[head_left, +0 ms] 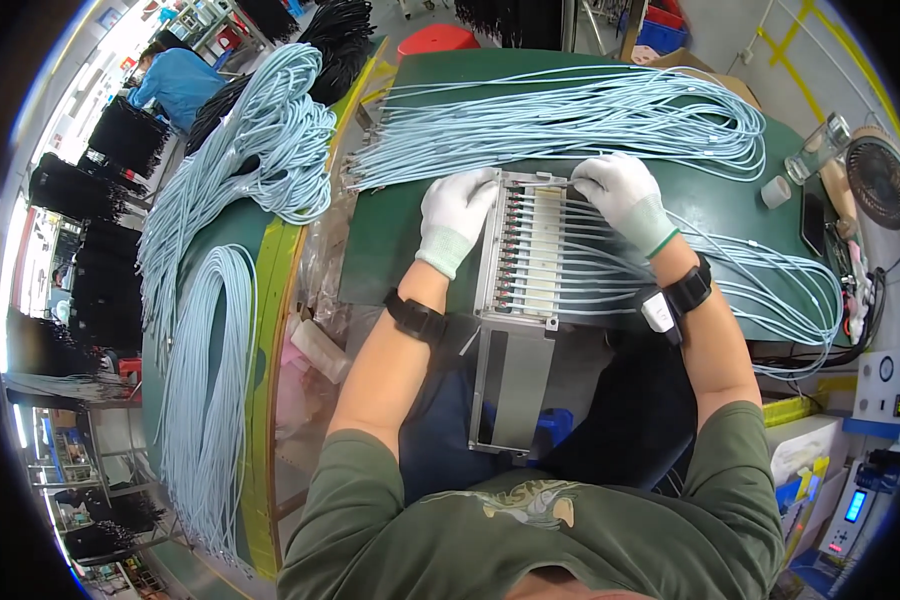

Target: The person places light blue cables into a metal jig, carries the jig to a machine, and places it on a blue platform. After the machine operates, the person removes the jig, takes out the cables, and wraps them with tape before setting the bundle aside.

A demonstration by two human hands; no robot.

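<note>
A metal fixture (515,322) lies across the near edge of the green table, with a row of light-blue cables (610,272) whose metal ends sit side by side in its slots. My left hand (457,215), in a white glove, is at the fixture's far left corner, fingers bent together at its edge; what they pinch is hidden. My right hand (618,195), also gloved, is closed in a pinch on a light-blue cable near the fixture's far right corner. The cables run rightward under and past my right wrist. Below the table edge, a grey metal frame (516,395) extends toward my lap.
A long bundle of light-blue cables (570,115) lies beyond the fixture. More bundles (210,350) cover the left table. At right are a glass jar (818,148), a small white cup (774,192), a phone (813,222) and a fan (879,182). A person in blue (180,85) works far left.
</note>
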